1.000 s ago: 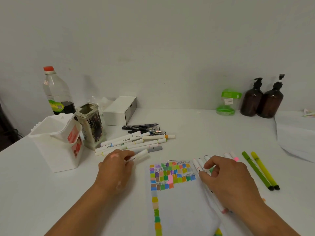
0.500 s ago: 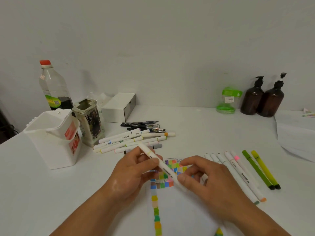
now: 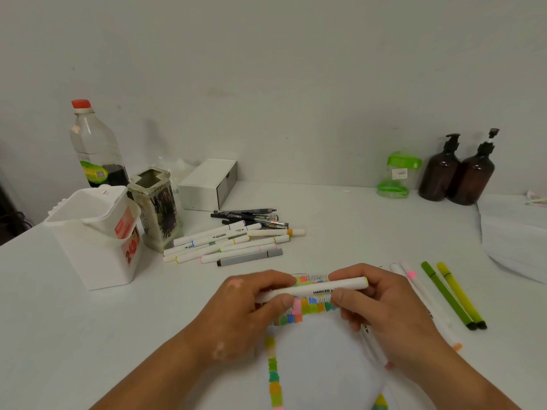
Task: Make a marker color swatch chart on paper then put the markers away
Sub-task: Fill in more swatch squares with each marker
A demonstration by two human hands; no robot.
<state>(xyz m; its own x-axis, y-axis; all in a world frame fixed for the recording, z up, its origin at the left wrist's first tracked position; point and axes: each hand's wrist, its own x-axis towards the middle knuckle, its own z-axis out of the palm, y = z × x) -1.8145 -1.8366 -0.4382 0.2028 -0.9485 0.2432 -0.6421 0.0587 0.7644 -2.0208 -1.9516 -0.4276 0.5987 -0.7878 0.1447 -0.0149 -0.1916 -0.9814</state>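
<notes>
Centre of frame: one smooth white cylindrical marker [image 3: 313,290] is held level just above the paper [image 3: 321,368], its printed label facing up. The left hand [image 3: 247,310] pinches its left end between thumb and fingers. The right hand [image 3: 384,309] grasps the right portion, fingers curled round the barrel. The paper is matt white, with small blocky colour swatches in rows at its top and in a column down its left edge. A loose pile of white markers [image 3: 231,244] lies left of centre beside a glossy white plastic tub [image 3: 88,247]. Two slim green pens [image 3: 450,294] lie at right. Change: half a second earlier the marker sat diagonal and it is now horizontal; one second earlier the left hand alone held it
</notes>
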